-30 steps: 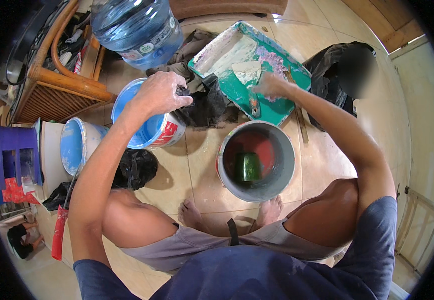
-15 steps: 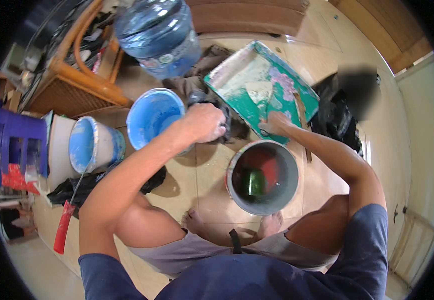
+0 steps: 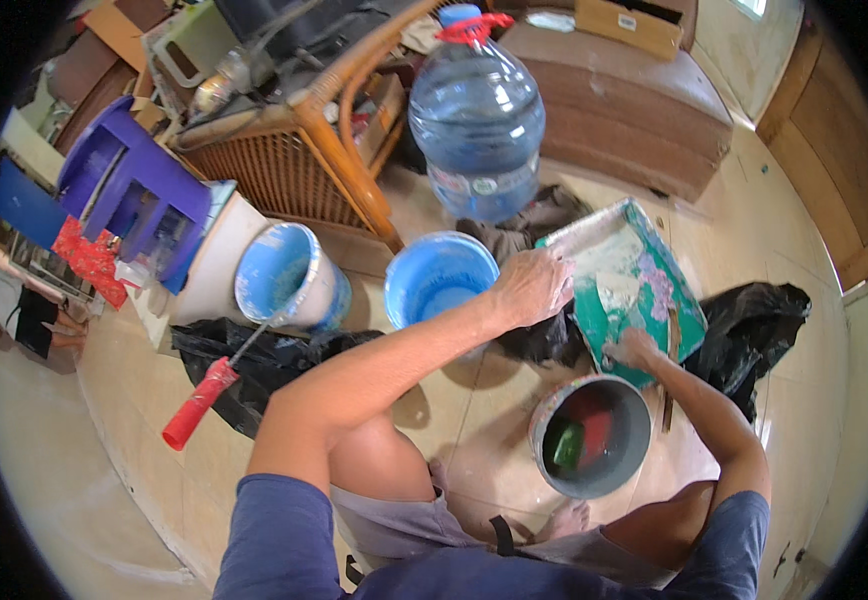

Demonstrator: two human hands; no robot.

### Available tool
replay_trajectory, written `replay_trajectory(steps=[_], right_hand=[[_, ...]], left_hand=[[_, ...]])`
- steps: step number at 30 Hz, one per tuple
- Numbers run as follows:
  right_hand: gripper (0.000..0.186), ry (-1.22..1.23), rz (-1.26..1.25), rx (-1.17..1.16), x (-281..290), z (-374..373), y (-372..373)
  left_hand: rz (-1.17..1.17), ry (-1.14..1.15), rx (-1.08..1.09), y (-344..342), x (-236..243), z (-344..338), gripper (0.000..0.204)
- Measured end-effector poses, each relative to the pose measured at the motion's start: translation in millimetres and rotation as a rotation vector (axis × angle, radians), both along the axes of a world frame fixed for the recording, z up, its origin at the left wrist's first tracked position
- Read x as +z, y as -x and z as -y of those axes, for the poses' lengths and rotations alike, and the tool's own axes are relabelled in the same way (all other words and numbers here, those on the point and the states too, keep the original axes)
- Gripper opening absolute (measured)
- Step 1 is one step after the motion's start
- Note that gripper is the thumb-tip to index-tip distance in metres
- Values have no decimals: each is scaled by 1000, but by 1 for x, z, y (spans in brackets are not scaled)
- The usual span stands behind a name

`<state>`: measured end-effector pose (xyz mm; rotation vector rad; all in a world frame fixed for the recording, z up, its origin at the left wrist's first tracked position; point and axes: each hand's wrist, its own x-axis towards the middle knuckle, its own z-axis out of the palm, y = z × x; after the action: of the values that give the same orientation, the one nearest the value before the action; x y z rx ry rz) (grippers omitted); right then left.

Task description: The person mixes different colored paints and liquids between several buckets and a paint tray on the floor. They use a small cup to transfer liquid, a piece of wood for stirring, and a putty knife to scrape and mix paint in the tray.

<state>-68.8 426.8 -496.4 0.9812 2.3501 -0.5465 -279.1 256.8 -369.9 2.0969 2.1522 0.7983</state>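
A green tray (image 3: 692, 318), smeared with white and lilac paste, lies on the floor ahead of me. My right hand (image 3: 636, 350) is over its near part, closed on the handle of a putty knife (image 3: 618, 292) whose white-coated blade lies flat in the tray. Just by the tray's left side is my left hand (image 3: 536, 290), whitish with residue; its fingers are partly hidden and slightly blurred. Below that hand is a dark plastic bag (image 3: 546, 342). A grey bucket (image 3: 636, 465) stands in front of my feet, with red and green inside.
To the left stand a blue bucket (image 3: 402, 275), a paint-stained bucket (image 3: 326, 290), a red-handled roller frame (image 3: 199, 403) and a purple stool (image 3: 189, 205). A large water bottle (image 3: 476, 125) is behind. A black bag (image 3: 754, 330) lies right of the tray. Another person (image 3: 19, 315) is far left.
The view has swung left, so everything sits further right and lower. My left hand has come up from the dark bag toward the tray's edge. My right hand stays on the putty knife.
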Motion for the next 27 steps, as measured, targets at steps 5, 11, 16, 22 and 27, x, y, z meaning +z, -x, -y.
replay_trajectory(steps=[5,11,16,22,27], right_hand=[[59,-43,55,6,-2,0,1],[60,-109,-21,32,-4,3,1],[59,-113,-19,18,-4,6,4],[58,-115,-34,-86,0,15,2],[56,-4,-36,-174,-13,-6,-1]], left_hand=[[-24,-39,231,39,-1,8,18],[-108,-51,384,72,-5,23,17],[-130,-73,446,85,-4,31,16],[-127,-70,494,87,1,33,19],[-118,-34,535,90,0,34,20]])
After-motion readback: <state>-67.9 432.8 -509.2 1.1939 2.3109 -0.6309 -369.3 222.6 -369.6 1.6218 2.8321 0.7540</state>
